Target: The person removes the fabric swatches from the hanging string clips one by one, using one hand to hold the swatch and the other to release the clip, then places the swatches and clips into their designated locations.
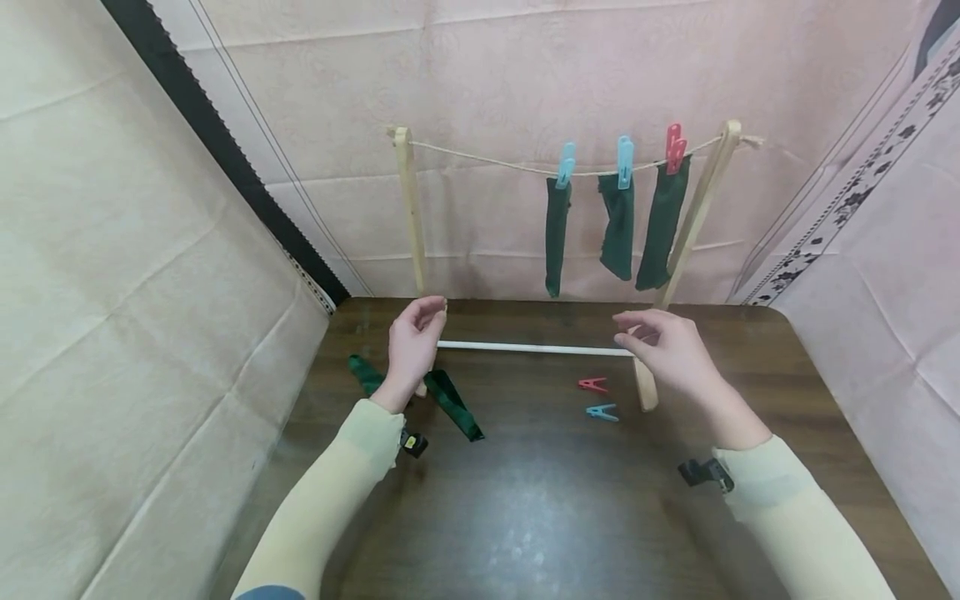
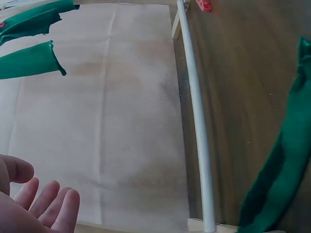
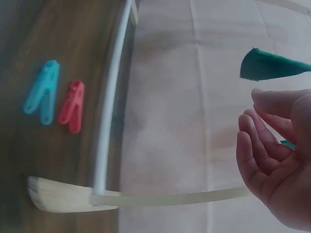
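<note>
Loose green cloth [image 1: 454, 407] lies below the left grip [image 1: 412, 342].

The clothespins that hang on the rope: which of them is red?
The rightmost clothespin, nearest the wooden post at the rope's right end. The middle clothespin and leftmost clothespin are both light blue.

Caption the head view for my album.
Empty left hand and right hand before a beige string, where two blue plastic clothespins and one red plastic clothespin hold three green cloth strips.
</note>
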### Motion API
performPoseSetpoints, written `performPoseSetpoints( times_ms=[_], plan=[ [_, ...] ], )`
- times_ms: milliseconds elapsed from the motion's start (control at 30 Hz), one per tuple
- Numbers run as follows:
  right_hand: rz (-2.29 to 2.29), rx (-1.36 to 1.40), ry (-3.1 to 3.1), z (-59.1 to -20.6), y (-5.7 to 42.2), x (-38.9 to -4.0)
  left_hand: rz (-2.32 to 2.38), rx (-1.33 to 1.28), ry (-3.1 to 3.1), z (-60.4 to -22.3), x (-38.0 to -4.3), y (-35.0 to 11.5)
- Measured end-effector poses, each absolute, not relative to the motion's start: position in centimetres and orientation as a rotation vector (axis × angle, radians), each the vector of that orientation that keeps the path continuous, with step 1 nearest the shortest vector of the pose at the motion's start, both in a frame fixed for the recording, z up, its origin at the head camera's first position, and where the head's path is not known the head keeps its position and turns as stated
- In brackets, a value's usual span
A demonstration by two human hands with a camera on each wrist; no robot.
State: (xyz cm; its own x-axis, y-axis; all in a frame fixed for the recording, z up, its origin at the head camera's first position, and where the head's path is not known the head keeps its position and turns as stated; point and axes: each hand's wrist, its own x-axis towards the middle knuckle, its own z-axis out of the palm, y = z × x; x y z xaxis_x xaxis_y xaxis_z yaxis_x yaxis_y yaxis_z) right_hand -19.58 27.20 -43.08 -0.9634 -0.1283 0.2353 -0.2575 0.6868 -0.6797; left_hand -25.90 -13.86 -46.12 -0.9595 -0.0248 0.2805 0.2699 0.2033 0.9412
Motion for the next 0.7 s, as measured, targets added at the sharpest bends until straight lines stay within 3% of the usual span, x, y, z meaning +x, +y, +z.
performPoseSetpoints(
  times_ms=[700],
  plan=[
    [1.102,0.416,-2.666,-37.2,25.8,-19.7,-1.881,-0.416,-2.148,-41.7,-26.5,-9.5]
  ],
)
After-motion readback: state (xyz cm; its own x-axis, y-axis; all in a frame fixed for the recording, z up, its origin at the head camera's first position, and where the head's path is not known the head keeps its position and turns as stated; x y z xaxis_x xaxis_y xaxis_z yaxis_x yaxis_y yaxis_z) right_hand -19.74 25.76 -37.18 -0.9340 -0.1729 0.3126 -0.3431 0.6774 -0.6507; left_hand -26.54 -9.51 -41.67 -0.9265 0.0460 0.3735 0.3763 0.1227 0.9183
